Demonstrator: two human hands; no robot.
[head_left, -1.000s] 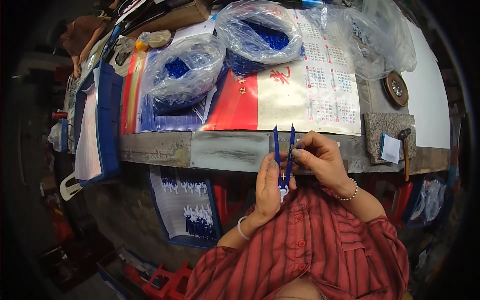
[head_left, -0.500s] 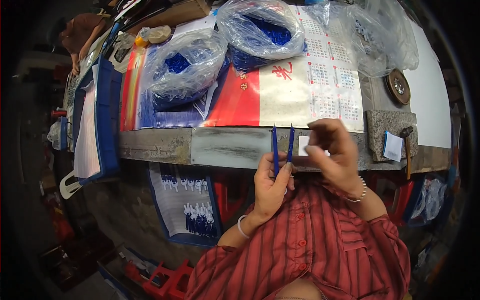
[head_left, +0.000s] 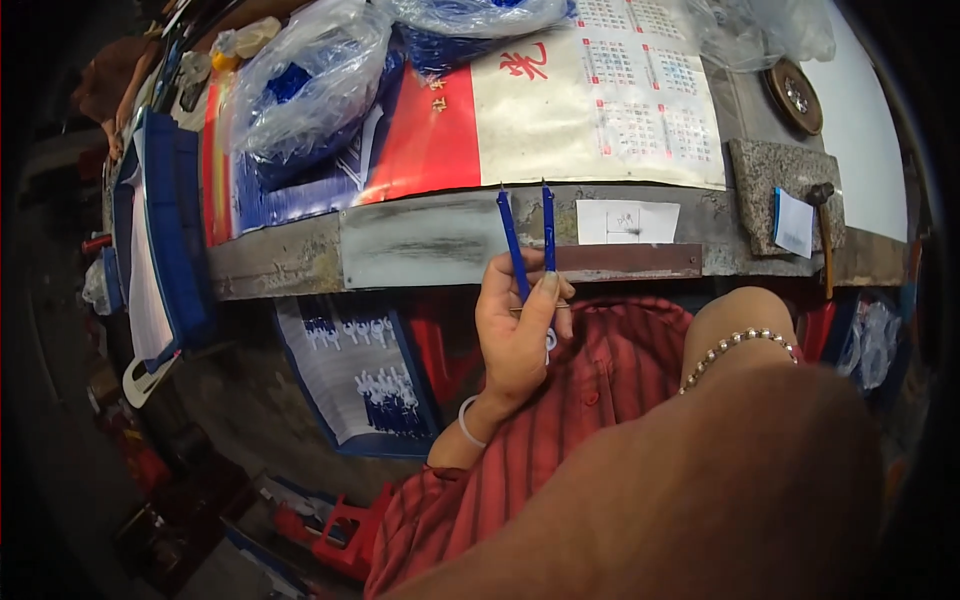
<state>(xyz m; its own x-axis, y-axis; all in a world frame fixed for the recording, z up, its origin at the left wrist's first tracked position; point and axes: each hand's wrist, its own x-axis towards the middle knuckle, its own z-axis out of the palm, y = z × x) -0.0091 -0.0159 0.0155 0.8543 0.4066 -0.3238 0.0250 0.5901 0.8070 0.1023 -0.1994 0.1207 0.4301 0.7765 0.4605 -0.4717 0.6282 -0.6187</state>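
Note:
My left hand point(head_left: 518, 325) is closed around a blue drawing compass point(head_left: 525, 240). Its two legs stand apart and their pointed tips aim at the far side, over the table's front edge. A small white part of the compass shows below my fingers, and a thin metal rod crosses there. My right hand point(head_left: 700, 480) is raised close to the camera, large and blurred at the lower right. Its fingers cannot be made out. Beyond the compass lie a white paper with a drawn diagram point(head_left: 650, 217) and a brown metal strip point(head_left: 630, 260).
Plastic bags point(head_left: 320, 90) of blue parts rest on a calendar poster point(head_left: 550, 130). At right are a stone block point(head_left: 755, 190) with a hammer point(head_left: 824, 225) and a round brown dish point(head_left: 795, 95). A blue crate point(head_left: 175, 240) stands left; a blue tray point(head_left: 335, 390) holds compasses below. Someone sits far left.
My right hand has risen from beside the compass toward the camera, uncovering the paper and brown strip. My left hand keeps its hold. The view has shifted, and the tabletop sits higher in the picture.

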